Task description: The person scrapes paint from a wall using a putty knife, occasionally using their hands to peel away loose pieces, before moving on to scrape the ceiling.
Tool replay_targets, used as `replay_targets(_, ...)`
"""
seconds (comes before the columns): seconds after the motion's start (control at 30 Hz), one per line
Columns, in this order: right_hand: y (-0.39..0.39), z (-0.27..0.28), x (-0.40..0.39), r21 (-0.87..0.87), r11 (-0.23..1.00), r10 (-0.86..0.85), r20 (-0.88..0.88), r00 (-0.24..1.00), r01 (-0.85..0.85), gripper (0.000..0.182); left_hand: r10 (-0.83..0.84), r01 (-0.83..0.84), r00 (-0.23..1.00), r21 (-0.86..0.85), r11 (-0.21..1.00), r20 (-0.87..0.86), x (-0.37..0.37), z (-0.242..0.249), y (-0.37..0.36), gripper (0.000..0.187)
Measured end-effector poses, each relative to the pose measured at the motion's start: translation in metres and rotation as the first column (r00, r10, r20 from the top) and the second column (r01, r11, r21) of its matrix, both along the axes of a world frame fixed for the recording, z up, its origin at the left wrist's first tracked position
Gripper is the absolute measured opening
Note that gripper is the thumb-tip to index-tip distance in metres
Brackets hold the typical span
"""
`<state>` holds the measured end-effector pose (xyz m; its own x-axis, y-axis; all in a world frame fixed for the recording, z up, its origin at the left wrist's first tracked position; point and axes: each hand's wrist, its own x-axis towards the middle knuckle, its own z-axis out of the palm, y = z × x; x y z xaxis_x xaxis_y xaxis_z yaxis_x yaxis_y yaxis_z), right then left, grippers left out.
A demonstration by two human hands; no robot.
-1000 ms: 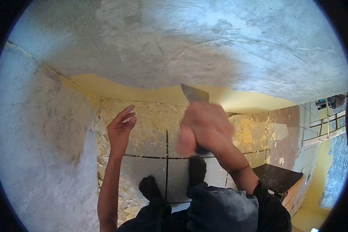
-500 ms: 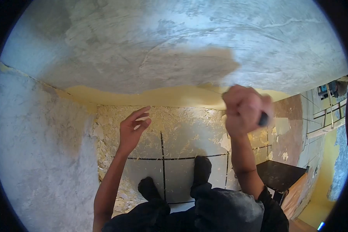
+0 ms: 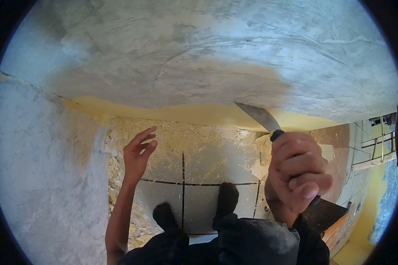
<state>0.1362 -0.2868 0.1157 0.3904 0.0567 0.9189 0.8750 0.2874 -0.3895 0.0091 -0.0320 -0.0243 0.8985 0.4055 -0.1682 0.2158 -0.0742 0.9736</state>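
My right hand (image 3: 298,170) is closed around the dark handle of a scraper (image 3: 262,117) with a pointed metal blade. The blade slants up and left, its tip at the lower edge of the scraped grey wall (image 3: 199,57), beside the strip of yellow paint (image 3: 185,113) along the bottom. On the left, my left hand (image 3: 138,154) hangs over the floor with fingers apart and slightly bent, holding nothing.
Pale flakes (image 3: 139,216) litter the tiled floor (image 3: 203,198) around two dark-socked feet. A second grey wall (image 3: 53,168) rises at the left. A dark-topped piece of furniture (image 3: 325,214) stands at the lower right, and a wooden ladder (image 3: 373,161) lies farther back.
My right hand has moved down, right and closer to the camera, and the scraper's blade now shows clearly. My left hand has shifted slightly left and down.
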Motion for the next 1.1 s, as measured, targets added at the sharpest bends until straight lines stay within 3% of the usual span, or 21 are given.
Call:
replay_targets(0.13,-0.005,0.011,-0.007,-0.004,1.000,0.027,-0.064,0.998,-0.027,0.033,-0.011,0.011,1.000,-0.002,1.000,0.008,0.007,-0.001,-0.007,0.036)
replay_targets(0.23,-0.010,0.009,-0.009,0.025,0.999,-0.038,0.027,0.999,0.037,0.031,-0.040,0.040,0.999,0.021,0.999,0.009,0.007,0.000,-0.011,0.035)
replay_targets(0.3,0.004,-0.003,-0.001,-0.264,0.948,-0.226,-0.175,0.958,0.176,0.033,-0.036,0.036,0.999,-0.005,0.999,0.024,0.006,-0.004,-0.010,0.035)
replay_targets(0.33,-0.002,-0.004,-0.006,-0.304,0.927,-0.245,-0.046,0.968,0.221,0.041,-0.024,0.025,0.999,-0.030,0.999,0.033,0.006,-0.005,-0.009,0.035)
replay_targets(0.37,-0.001,-0.001,-0.014,-0.305,0.927,-0.243,-0.046,0.969,0.218,0.041,-0.022,0.023,0.999,-0.030,0.999,0.032,0.005,-0.005,-0.007,0.035)
replay_targets(0.43,0.003,0.008,-0.027,0.055,0.997,0.056,0.026,0.998,-0.057,0.045,-0.024,0.023,0.999,0.006,1.000,0.039,0.002,-0.001,-0.004,0.035)
replay_targets(0.47,0.004,0.003,-0.022,0.001,0.989,-0.147,0.078,0.986,0.147,0.043,-0.020,0.020,0.999,0.001,1.000,0.034,-0.001,-0.002,-0.003,0.035)
replay_targets(0.5,0.005,0.001,-0.015,-0.003,0.989,-0.146,0.079,0.986,0.147,0.043,0.000,0.000,1.000,-0.008,1.000,0.011,-0.003,-0.002,-0.003,0.035)
replay_targets(0.57,0.009,-0.002,-0.001,-0.307,0.951,-0.033,0.005,0.999,0.033,0.037,0.021,-0.021,1.000,-0.012,1.000,0.004,0.000,-0.002,-0.001,0.035)
replay_targets(0.7,-0.001,0.004,-0.030,-0.018,0.991,0.136,0.046,0.990,-0.135,0.034,-0.009,0.010,0.999,-0.005,1.000,0.051,-0.003,-0.003,0.004,0.035)
replay_targets(0.73,0.004,-0.004,-0.027,-0.064,0.974,-0.214,0.037,0.976,0.216,0.033,-0.009,0.010,0.998,-0.018,1.000,0.063,-0.004,-0.003,0.003,0.036)
replay_targets(0.77,0.005,-0.010,-0.020,-0.067,0.974,-0.216,0.041,0.976,0.218,0.033,-0.011,0.013,0.998,-0.021,1.000,0.066,-0.005,-0.004,0.003,0.036)
replay_targets(0.83,0.009,-0.013,-0.007,-0.322,0.925,-0.202,0.031,0.979,0.201,0.031,0.000,0.001,0.999,-0.033,0.999,0.041,-0.005,-0.006,0.006,0.036)
replay_targets(0.87,0.008,-0.005,-0.020,-0.302,0.952,-0.031,0.054,0.998,0.046,0.031,0.001,0.000,0.999,-0.032,0.999,0.041,-0.005,-0.006,0.007,0.036)
replay_targets(0.9,0.007,-0.001,-0.027,-0.303,0.952,-0.031,0.049,0.998,0.045,0.031,-0.010,0.011,0.999,-0.017,1.000,0.052,-0.006,-0.004,0.007,0.036)
replay_targets(0.97,0.005,0.001,-0.034,-0.029,0.987,0.161,0.113,0.980,-0.159,0.024,-0.024,0.025,0.998,-0.008,1.000,0.058,-0.009,-0.003,0.008,0.036)
replay_targets(1.0,0.011,-0.002,-0.023,-0.081,0.994,-0.062,0.165,0.984,0.076,0.026,0.000,0.000,0.999,-0.019,1.000,0.034,-0.009,-0.003,0.008,0.035)
replay_targets(1.1,0.016,0.003,-0.015,-0.162,0.987,0.036,0.150,0.988,-0.012,0.035,0.012,-0.011,1.000,-0.040,0.999,0.028,-0.008,-0.009,0.009,0.035)
